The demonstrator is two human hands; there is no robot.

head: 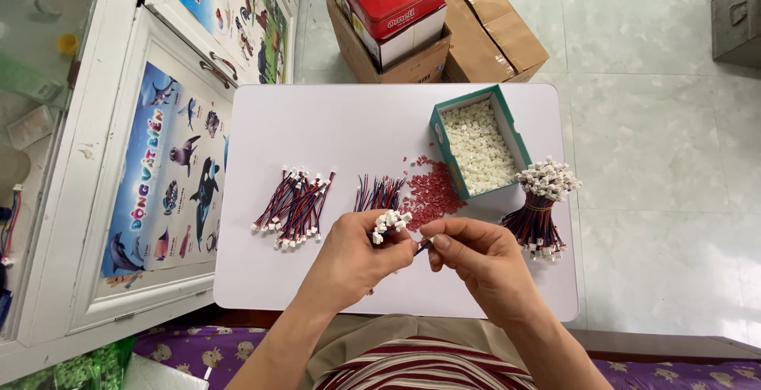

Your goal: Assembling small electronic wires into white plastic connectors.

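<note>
Near the bottom edge of the white table (333, 120) our left hand (353, 259) pinches a small wire bunch (390, 225); our right hand (479, 259) pinches one wire end, with open tabletop at upper left.

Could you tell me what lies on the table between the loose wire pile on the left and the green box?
In the head view, a smaller fan of wires and a scatter of small red pieces lie between the loose wire pile and the green box.

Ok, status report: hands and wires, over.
Left hand grips white plugs. Right hand pinches a wire end. Loose wires, red bits, green box lie beyond.
</note>
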